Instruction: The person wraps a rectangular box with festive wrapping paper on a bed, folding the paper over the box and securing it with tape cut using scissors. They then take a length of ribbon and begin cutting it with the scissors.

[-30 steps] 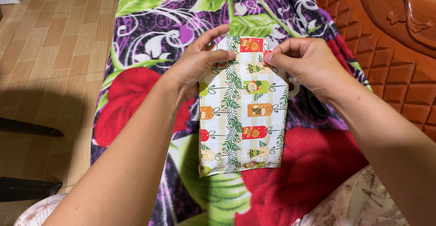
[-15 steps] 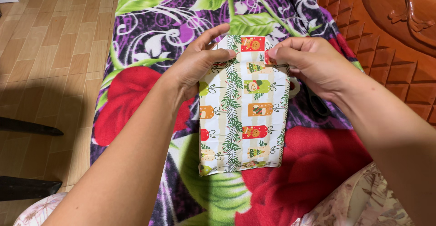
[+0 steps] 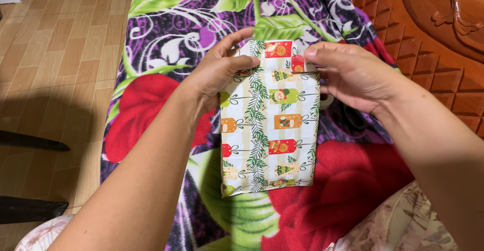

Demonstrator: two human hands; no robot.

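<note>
The head view looks down on a flat packet [image 3: 269, 117] wrapped in festive paper, lying on a flowered blanket [image 3: 166, 29] with its long side running away from the person. The left hand [image 3: 217, 72] rests on the packet's far left corner, thumb pressed on the printed face and fingers curled behind the edge, so it pins the paper rather than lifting it. The right hand [image 3: 353, 74] sits at the packet's far right corner; its fingers are drawn close together, with the fingertips [image 3: 311, 50] touching the top edge. A second ago those fingers were pinching further in over the packet's top face, covering the small red motif there; now they have slid out toward the right edge and that motif shows. I judge this as a smoothing or creasing stroke along the far end, which suggests the fold there is being pressed flat. The near end of the packet has not shifted and lies untouched. Right of the packet a dark object peeps out under the right wrist, too hidden to name. Beyond it rises a carved wooden headboard [image 3: 443, 39]; left of the blanket is tiled floor [image 3: 55, 54].
</note>
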